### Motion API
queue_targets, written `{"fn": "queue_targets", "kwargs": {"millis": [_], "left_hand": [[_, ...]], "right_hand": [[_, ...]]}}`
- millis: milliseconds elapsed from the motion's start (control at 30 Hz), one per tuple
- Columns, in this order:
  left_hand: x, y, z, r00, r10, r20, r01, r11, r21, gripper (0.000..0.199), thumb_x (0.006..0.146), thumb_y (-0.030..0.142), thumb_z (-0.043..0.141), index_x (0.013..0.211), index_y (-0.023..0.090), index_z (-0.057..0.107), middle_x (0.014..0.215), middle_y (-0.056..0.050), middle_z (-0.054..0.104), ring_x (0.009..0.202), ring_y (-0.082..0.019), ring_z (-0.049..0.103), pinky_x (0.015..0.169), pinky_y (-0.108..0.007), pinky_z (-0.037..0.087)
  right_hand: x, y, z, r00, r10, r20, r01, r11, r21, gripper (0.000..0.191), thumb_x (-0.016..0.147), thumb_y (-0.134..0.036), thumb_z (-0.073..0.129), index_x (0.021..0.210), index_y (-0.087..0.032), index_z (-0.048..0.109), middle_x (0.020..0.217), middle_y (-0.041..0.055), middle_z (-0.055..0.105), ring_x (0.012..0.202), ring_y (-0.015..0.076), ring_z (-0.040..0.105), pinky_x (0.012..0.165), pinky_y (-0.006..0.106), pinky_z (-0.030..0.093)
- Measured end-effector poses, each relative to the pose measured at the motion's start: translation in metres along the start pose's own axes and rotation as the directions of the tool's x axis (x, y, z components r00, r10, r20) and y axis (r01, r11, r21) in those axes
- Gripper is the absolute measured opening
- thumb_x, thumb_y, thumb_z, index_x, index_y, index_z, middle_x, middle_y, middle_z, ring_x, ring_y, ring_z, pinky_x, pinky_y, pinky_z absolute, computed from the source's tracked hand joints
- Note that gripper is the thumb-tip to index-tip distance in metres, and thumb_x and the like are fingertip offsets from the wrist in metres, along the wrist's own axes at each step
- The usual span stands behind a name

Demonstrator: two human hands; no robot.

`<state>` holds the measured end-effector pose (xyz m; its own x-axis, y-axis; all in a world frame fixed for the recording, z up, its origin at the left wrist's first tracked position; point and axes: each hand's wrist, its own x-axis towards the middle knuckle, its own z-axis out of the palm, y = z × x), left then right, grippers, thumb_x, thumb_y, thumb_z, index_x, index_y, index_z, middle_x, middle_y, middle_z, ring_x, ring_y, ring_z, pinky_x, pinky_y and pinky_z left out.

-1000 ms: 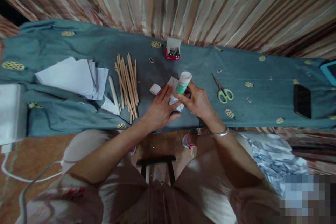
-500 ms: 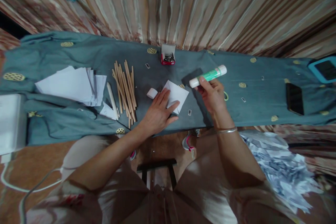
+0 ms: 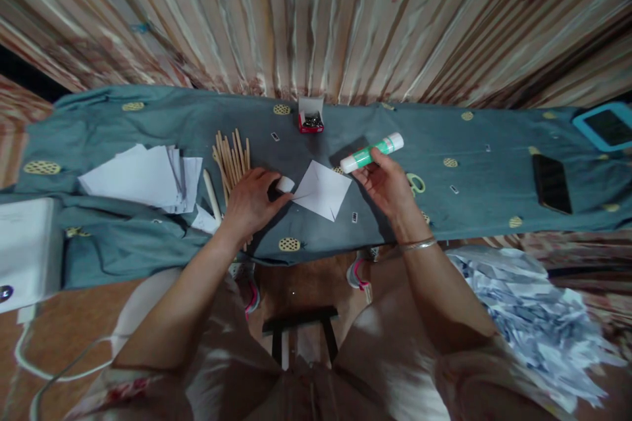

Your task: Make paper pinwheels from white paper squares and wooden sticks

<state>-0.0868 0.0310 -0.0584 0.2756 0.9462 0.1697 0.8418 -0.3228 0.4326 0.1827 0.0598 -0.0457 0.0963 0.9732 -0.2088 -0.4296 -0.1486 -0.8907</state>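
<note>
My right hand (image 3: 382,181) grips a green-and-white glue stick (image 3: 370,154), tilted with its upper end to the right, above the cloth. A small white cap (image 3: 285,184) stands on the table. Around it, thumb and forefinger of my left hand (image 3: 251,204) are spread apart; whether they touch it I cannot make out. Between both hands lies a folded white paper square (image 3: 323,191) with creased flaps. Under and behind my left hand is a bundle of thin wooden sticks (image 3: 231,158), partly hidden.
White paper sheets (image 3: 135,177) are stacked at the left, beside a white pointed stick (image 3: 211,194). An open red box of small metal pieces (image 3: 311,122) stands at the back. Green-handled scissors (image 3: 416,183), a dark phone (image 3: 552,184) and a blue-framed device (image 3: 607,128) lie rightward. Folded papers (image 3: 533,316) pile below.
My left hand has left the paper square and moved left to the white cap. My right hand has brought the glue stick slightly left and closer to the paper. The view has shifted a little.
</note>
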Motion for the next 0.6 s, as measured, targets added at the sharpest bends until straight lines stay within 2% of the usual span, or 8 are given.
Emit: {"fn": "queue_targets", "kwargs": {"millis": [100, 233, 333, 600], "left_hand": [[-0.001, 0.002, 0.003, 1.000, -0.002, -0.017, 0.001, 0.999, -0.043, 0.033, 0.089, 0.040, 0.060, 0.108, 0.014, 0.068, 0.101, -0.011, 0.068, 0.098, -0.028, 0.063, 0.089, -0.042, 0.051], [-0.002, 0.009, 0.010, 0.997, 0.020, -0.075, -0.040, 0.962, -0.271, 0.032, 0.090, 0.036, 0.061, 0.114, 0.016, 0.067, 0.108, -0.009, 0.069, 0.097, -0.023, 0.065, 0.088, -0.037, 0.052], [-0.001, 0.013, 0.014, 0.992, 0.009, -0.126, -0.059, 0.914, -0.401, 0.031, 0.089, 0.035, 0.063, 0.114, 0.017, 0.067, 0.106, -0.008, 0.070, 0.091, -0.020, 0.066, 0.084, -0.035, 0.053], [-0.001, 0.017, 0.016, 0.987, -0.047, -0.155, -0.036, 0.869, -0.494, 0.031, 0.086, 0.032, 0.069, 0.113, 0.017, 0.068, 0.102, -0.007, 0.071, 0.083, -0.017, 0.066, 0.079, -0.032, 0.055]], "right_hand": [[-0.003, 0.004, 0.007, 0.999, -0.002, 0.033, 0.004, 0.998, -0.064, 0.028, 0.066, -0.044, 0.085, 0.079, -0.023, 0.072, 0.078, -0.0024, 0.073, 0.071, 0.0111, 0.065, 0.069, 0.023, 0.058], [-0.008, 0.013, 0.017, 0.995, 0.059, 0.082, -0.050, 0.994, -0.101, 0.032, 0.063, -0.049, 0.086, 0.080, -0.023, 0.075, 0.073, -0.0032, 0.072, 0.064, 0.0095, 0.063, 0.065, 0.022, 0.058], [-0.010, 0.019, 0.025, 0.990, 0.103, 0.100, -0.095, 0.991, -0.090, 0.035, 0.059, -0.049, 0.088, 0.079, -0.023, 0.074, 0.076, -0.0028, 0.074, 0.068, 0.0101, 0.067, 0.067, 0.022, 0.059], [-0.012, 0.020, 0.033, 0.986, 0.144, 0.085, -0.142, 0.989, -0.036, 0.037, 0.049, -0.042, 0.093, 0.071, -0.021, 0.072, 0.074, -0.0027, 0.075, 0.067, 0.0100, 0.070, 0.070, 0.020, 0.061]]}}
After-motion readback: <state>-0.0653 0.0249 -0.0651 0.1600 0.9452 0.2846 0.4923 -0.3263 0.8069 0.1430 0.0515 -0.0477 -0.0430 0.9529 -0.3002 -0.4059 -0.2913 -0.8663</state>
